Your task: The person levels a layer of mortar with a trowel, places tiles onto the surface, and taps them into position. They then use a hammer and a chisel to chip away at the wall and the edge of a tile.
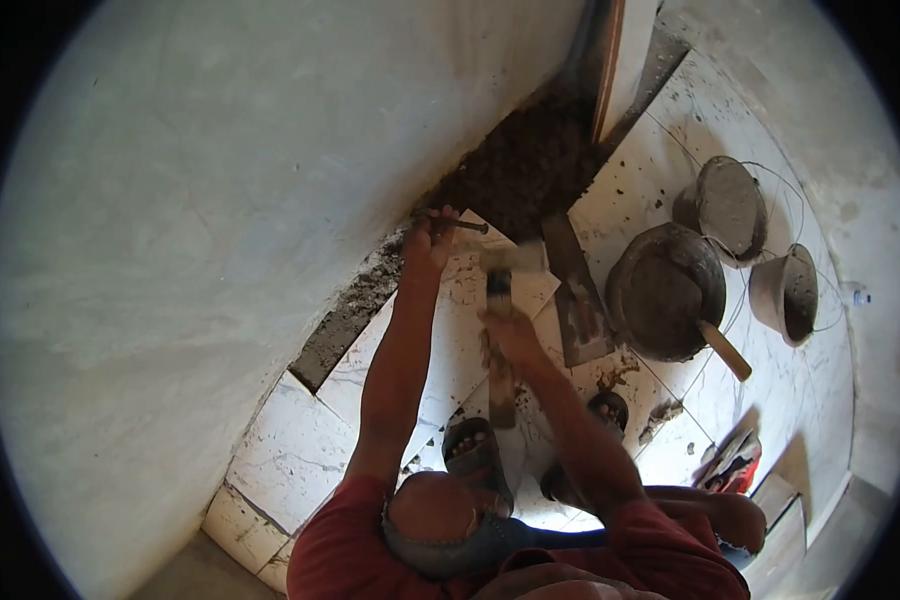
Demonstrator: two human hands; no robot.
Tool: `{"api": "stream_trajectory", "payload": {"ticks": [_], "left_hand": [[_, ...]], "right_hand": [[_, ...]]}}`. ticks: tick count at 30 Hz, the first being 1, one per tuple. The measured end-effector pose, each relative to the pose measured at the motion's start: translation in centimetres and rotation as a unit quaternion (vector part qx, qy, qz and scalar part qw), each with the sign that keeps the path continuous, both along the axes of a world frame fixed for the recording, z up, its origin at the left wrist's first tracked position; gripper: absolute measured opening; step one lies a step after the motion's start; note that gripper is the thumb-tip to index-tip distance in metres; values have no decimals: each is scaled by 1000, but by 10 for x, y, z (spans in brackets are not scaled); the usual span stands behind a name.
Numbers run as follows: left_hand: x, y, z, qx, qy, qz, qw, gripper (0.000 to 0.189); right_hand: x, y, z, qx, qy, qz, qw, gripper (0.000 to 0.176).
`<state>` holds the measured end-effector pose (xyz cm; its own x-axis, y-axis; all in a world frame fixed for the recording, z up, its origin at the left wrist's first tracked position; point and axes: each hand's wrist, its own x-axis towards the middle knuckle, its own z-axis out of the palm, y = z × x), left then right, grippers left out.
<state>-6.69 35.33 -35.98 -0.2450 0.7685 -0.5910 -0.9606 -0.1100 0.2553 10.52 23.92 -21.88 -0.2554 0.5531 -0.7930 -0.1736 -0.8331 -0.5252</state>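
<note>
My left hand is at the foot of the wall, closed round a metal chisel or rod whose end points right. My right hand grips the wooden handle of a hammer; its blurred head is just right of and below the rod's end. Under both tools lies a white marbled tile with crumbs on it. Right of the hammer, a long flat trowel rests beside dark mortar.
A large mortar basin with a wooden-handled tool stands on the right, near two buckets. The wall borders the left. A door frame stands at the top. My sandalled feet are below.
</note>
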Motion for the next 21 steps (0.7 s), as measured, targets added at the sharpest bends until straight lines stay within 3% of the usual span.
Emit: {"api": "stream_trajectory", "payload": {"ticks": [2,3,6,8,12,14,15,19,21], "left_hand": [[-1,8,0,37,-39,27,998,19],[0,4,-1,69,-75,50,994,18],[0,10,12,12,-58,37,998,17],[5,9,16,-16,-30,68,997,18],[3,7,4,35,-81,65,994,19],[3,-4,-5,42,-104,58,992,19],[4,-7,-4,39,-96,59,993,18],[3,5,10,61,-70,71,993,17],[1,2,28,39,-93,77,992,16]], "right_hand": [[-7,37,16,147,-55,148,976,15],[-2,32,13,139,-57,155,977,15],[6,35,3,206,-65,190,958,14],[14,9,-2,169,-92,116,974,13],[-1,37,3,130,-103,141,976,16],[-22,56,39,280,-57,243,927,17],[-34,55,63,287,-113,261,915,17],[-32,29,60,318,-71,196,925,16],[-8,14,34,243,-90,113,959,18]]}}
